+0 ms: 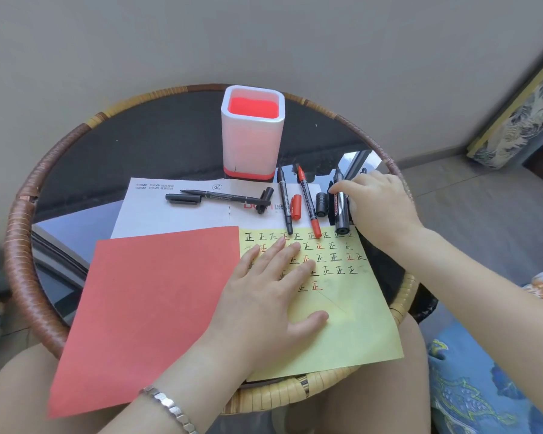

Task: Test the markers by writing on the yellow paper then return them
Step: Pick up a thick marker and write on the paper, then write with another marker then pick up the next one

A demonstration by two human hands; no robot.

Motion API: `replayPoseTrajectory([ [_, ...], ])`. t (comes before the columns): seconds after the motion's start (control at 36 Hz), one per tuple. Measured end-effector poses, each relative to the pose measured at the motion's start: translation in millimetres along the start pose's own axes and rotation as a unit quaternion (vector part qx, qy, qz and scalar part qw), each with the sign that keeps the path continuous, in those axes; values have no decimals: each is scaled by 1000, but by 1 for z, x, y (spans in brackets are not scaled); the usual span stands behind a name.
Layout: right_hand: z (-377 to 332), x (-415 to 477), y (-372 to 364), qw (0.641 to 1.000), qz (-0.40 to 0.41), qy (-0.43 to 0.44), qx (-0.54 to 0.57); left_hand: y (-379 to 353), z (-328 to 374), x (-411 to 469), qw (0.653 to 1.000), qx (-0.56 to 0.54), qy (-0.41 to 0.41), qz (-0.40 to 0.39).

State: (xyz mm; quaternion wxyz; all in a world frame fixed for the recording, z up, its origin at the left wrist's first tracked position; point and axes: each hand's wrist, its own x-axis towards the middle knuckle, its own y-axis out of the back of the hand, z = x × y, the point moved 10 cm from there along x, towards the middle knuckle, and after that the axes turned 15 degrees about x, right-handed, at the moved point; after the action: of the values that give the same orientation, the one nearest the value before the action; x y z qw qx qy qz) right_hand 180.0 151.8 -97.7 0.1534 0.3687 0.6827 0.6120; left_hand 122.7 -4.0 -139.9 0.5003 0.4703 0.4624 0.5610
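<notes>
The yellow paper [351,333], covered in rows of black and red characters, lies at the table's near right. My left hand [273,292] presses flat on it, fingers spread. Just above the paper lie a thin black marker [285,202], a red marker [308,202] with its red cap [296,206] off beside it, and a thick black marker [341,214]. My right hand [380,205] curls over the thick black marker's upper end, fingertips on its barrel. Another marker's tip [363,170] pokes out behind that hand. The white pen holder [253,133] with a red inside stands at the back.
A red paper [151,308] overlaps the yellow sheet's left side. On a white printed sheet [170,214] lie an uncapped thin black marker [226,195] and a black cap [182,198]. Another black cap [322,204] sits by the thick marker. The round glass table has a wicker rim [22,233].
</notes>
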Motion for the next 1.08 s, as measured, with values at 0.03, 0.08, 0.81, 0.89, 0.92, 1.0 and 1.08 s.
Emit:
replayPoseTrajectory([
  [0.03, 1, 1, 0, 1000, 2, -5, 3, 0, 0, 0, 1000, 0, -1, -1],
  [0.08, 5, 2, 5, 999, 18, -23, 18, -1, 1, 0, 1000, 1, -2, -3],
  [0.81, 50, 14, -10, 963, -144, -221, 50, 1, 1, -1, 1000, 8, -3, -8],
  [0.89, 47, 15, -9, 963, -144, -220, 57, 0, 1, -1, 1000, 4, -2, -4],
  [0.92, 48, 15, -10, 963, -141, -224, 55, 0, 1, -1, 1000, 3, -2, -3],
  [1.0, 51, 15, -10, 956, -122, -255, 77, 1, 1, 0, 1000, 1, -4, 4],
  [1.08, 53, 16, -9, 945, -95, -281, 135, 2, 1, -1, 1000, 0, -4, 10],
])
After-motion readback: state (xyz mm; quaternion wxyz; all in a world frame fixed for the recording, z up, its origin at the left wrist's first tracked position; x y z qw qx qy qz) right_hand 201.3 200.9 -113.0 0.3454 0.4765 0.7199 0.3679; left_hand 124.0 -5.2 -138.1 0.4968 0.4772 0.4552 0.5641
